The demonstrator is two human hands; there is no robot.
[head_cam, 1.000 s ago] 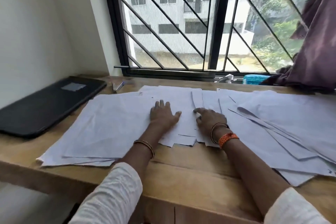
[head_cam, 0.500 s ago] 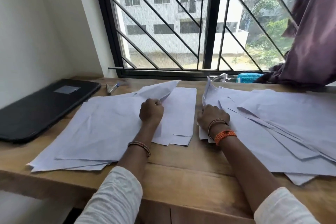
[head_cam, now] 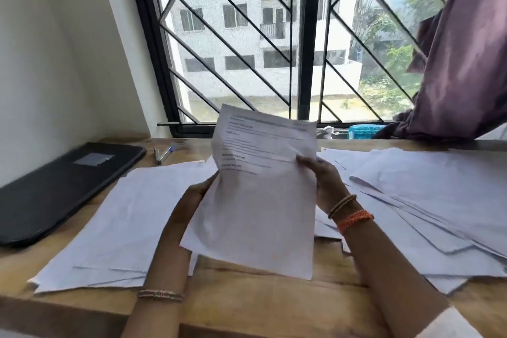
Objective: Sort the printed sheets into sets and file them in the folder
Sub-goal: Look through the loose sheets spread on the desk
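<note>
Holding a printed sheet (head_cam: 263,200) upright above the worktop (head_cam: 274,299), we grip its edges: left hand (head_cam: 192,200) on one side, right hand (head_cam: 326,181) pinching the other. Loose sheets (head_cam: 123,222) spread both sides; black folder (head_cam: 55,186) far left by the window (head_cam: 274,35).

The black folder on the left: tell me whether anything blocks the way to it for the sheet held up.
Nothing visible does. Both hands, left hand and right hand, hold the printed sheet above the desk; only flat loose sheets lie between it and the closed black folder.
</note>
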